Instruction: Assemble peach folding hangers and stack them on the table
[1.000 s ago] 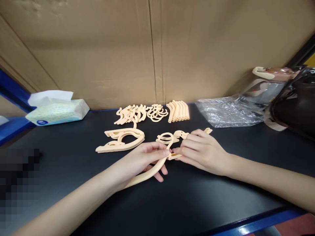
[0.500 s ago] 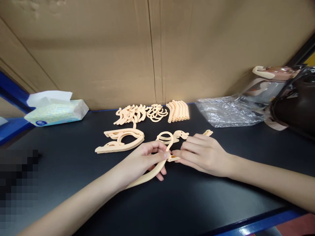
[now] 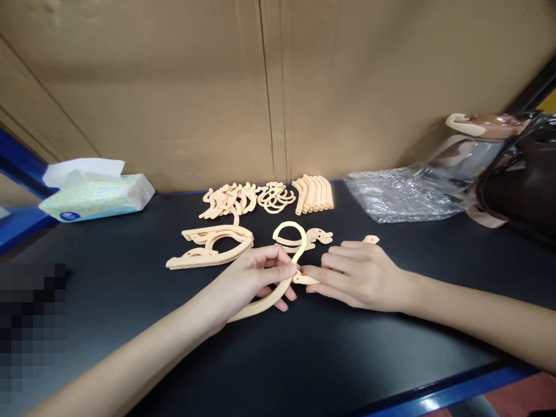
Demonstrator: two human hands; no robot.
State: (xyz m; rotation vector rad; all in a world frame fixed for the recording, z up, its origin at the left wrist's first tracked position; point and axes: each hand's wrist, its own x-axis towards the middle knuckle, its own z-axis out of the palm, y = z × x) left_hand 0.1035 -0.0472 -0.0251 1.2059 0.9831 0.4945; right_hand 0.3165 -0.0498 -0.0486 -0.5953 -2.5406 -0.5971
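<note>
My left hand (image 3: 264,275) pinches a cream plastic piece between thumb and fingers: a curved hanger arm (image 3: 260,305) runs down to the left under the hand, and a round hanger hook (image 3: 290,227) rises above the thumb. My right hand (image 3: 360,275) is wrapped over a second hanger arm (image 3: 305,279). One end of that arm meets the hook's base at my left fingertips, while its far tip shows beyond my right knuckles. Whether the pieces are joined there is hidden by my fingers. Just behind the hook lies a loose wavy cream part (image 3: 319,236) with small holes.
Folded hangers (image 3: 217,248) lie left of my hands. Farther back are piles of wavy parts (image 3: 228,200), hooks (image 3: 275,198) and a row of arms (image 3: 313,195). A tissue pack (image 3: 98,197) stands left; clear plastic bags (image 3: 403,196) and a dark bag (image 3: 516,179) sit right.
The hook has turned slightly and leans more to the left. Its attached arm has swung up a little under my left hand. My right hand has barely moved.
</note>
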